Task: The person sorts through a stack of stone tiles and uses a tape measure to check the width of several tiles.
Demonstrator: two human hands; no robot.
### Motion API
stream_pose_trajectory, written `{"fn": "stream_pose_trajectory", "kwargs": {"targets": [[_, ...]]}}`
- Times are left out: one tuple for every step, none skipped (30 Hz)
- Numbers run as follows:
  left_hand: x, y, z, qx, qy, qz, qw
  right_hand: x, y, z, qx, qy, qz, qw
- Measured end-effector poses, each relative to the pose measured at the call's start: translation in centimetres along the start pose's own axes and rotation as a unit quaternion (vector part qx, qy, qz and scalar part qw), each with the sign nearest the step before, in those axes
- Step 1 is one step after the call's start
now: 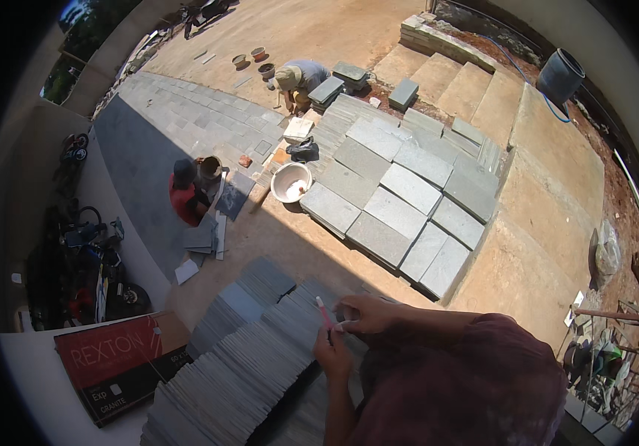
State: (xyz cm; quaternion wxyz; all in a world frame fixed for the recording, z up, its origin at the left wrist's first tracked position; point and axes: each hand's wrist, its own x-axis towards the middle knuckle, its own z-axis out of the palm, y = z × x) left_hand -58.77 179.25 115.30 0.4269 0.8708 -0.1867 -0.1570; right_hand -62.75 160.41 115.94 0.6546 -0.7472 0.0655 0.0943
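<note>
My left hand (334, 357) is closed round a slim pink pen-like stick (324, 312) with a pale tip, which points up and away. Close against it, my right hand (363, 314) has its fingers curled in beside the stick; what they pinch, if anything, is too small to make out. Both hands are over a long row of thin grey stone tiles (238, 372) stacked on edge, in shade. Farther off, a sunlit block of grey slabs (386, 193) lies in flat layers.
One person (185, 193) in red crouches on the left by a bucket (210, 168); another (301, 78) in a hat bends at the far end. A white basin (291, 183) sits beside the slabs. A red-black carton (122, 364) is at lower left, concrete steps (468, 89) at far right.
</note>
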Motion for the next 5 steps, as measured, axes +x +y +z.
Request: {"fn": "stream_pose_trajectory", "kwargs": {"targets": [[-0.9,1.5,1.4,0.019,-0.038,0.014,0.999,-2.4,0.5,-1.5,0.037,0.012,0.001,0.999],[-2.0,2.9,2.8,0.026,-0.059,0.037,0.997,-5.0,1.2,-2.1,0.077,0.022,0.002,0.997],[-2.7,4.3,4.3,0.028,-0.089,0.064,0.994,-7.5,2.3,-2.3,0.098,0.043,-0.009,0.994],[-3.6,5.6,6.2,0.027,-0.121,0.093,0.988,-9.7,4.7,-2.6,0.115,0.068,-0.019,0.991],[-4.9,7.0,7.7,0.06,-0.163,0.075,0.982,-11.4,7.5,-2.6,0.133,0.085,-0.036,0.987]]}}
